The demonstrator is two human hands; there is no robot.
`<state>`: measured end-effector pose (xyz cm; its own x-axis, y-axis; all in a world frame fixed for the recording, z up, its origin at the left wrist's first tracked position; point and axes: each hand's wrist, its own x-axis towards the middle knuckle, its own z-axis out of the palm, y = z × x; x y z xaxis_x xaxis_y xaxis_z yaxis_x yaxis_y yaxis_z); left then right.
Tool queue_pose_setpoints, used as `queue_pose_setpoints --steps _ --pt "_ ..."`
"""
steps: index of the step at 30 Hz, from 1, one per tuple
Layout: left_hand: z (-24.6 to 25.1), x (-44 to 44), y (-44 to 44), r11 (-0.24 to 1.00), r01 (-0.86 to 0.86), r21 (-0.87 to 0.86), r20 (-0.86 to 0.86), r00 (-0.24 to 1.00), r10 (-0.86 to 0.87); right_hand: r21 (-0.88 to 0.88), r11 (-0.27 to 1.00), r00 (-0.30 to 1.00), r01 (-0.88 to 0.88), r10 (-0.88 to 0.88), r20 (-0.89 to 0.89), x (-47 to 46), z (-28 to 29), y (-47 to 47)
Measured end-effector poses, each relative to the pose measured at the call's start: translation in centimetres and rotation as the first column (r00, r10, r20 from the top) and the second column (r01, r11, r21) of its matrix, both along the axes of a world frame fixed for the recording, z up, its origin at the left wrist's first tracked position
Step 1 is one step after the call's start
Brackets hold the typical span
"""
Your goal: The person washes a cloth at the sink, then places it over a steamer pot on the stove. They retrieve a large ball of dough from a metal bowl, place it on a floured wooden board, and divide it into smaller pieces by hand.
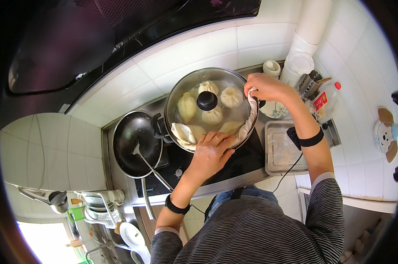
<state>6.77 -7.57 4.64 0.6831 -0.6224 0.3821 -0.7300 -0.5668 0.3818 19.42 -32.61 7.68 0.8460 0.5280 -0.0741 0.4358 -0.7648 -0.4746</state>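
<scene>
A steamer pot with a glass lid [230, 74] stands on the black cooktop, and several steamed buns [231, 97] show through the glass. The lid's black knob [206, 100] is near its middle. A twisted white cloth [246, 127] runs around the lid's right and front rim. My right hand [265, 87] grips the cloth's end at the upper right of the rim. At the front rim my left hand [212, 153] lies over the cloth, fingers bent on the edge; whether it grips the cloth is hidden. The cloth's other end [182, 132] lies loose at the lower left.
Left of the pot stands a black wok [137, 142] holding a metal spatula [152, 170]. A metal tray [284, 148] lies to the right, near a plastic bottle [329, 99] with a red cap. The dish rack [99, 209] and a white plate [132, 235] are at lower left.
</scene>
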Motion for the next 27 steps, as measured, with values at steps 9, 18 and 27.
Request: queue_pose_setpoints --steps 9,18,27 --pt "1.7 2.0 0.3 0.984 -0.174 -0.027 0.107 0.979 0.176 -0.157 0.987 0.908 0.023 0.045 0.418 -0.8 -0.6 0.3" --pt "1.2 7.6 1.6 0.961 -0.262 0.094 0.092 0.963 0.253 0.194 0.969 0.928 0.152 -0.208 0.310 -2.9 -2.5 0.6" --pt "1.6 9.8 0.2 0.883 -0.406 0.235 0.008 0.910 0.416 0.307 0.851 0.798 0.427 -0.514 0.316 -3.0 -3.4 2.1"
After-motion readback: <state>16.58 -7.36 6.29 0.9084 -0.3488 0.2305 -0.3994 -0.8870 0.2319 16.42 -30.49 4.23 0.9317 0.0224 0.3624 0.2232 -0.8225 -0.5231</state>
